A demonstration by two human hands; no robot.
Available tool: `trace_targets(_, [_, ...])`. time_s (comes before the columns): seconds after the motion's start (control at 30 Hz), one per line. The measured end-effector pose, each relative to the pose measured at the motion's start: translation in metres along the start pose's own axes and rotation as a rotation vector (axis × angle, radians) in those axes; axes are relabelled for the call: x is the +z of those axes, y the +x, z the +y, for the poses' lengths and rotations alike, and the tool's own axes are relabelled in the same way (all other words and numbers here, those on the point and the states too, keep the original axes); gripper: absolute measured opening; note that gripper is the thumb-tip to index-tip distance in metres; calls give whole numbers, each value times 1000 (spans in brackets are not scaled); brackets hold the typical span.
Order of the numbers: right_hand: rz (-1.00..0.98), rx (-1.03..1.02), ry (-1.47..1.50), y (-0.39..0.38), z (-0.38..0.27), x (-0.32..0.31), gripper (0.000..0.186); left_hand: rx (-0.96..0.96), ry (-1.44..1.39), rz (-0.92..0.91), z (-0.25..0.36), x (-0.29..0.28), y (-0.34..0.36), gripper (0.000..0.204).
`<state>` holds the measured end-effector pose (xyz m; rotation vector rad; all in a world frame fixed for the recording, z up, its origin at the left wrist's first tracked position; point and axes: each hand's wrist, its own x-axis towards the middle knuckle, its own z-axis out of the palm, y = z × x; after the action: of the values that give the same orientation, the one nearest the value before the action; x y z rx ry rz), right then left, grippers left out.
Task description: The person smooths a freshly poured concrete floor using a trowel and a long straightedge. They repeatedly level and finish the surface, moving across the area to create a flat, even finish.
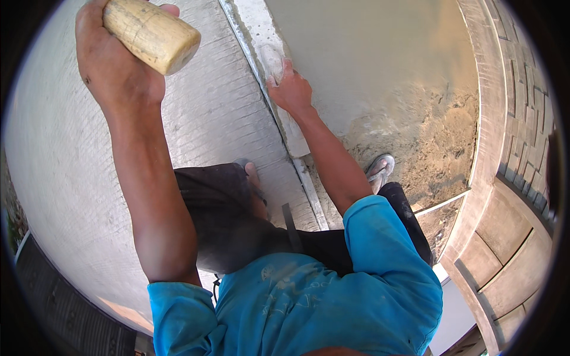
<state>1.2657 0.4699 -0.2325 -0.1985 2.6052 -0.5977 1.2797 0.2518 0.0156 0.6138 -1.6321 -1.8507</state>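
Observation:
My left hand is raised at the upper left, its fingers closed around a thick, pale wooden cylinder with a worn, rounded end. The cylinder is held up above the grey concrete slab and its far end is hidden by my hand. My right hand reaches out to a narrow, light concrete strip between the slab and the wet area. Its fingers are closed at a whitish, cement-smeared rounded piece, whose kind I cannot make out.
Smooth wet cement lies right of the strip, with rough brown sandy ground nearer me. A curved-looking concrete border and paving blocks run along the right. My sandalled feet straddle the strip.

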Motion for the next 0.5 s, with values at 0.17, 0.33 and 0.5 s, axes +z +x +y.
trace_targets(0.17, [-86, -80, -11, -13, -32, 27, 71, -6, -3, -5, -3, -4, 6, 44])
trace_targets(0.33, [31, -58, 24, -21, -17, 14, 71, 126, -134, 66, 6, 25, -22, 47])
trace_targets(0.5, [109, 85, -73, 1, 36, -31, 72, 119, -127, 143, 11, 27, -17, 41])
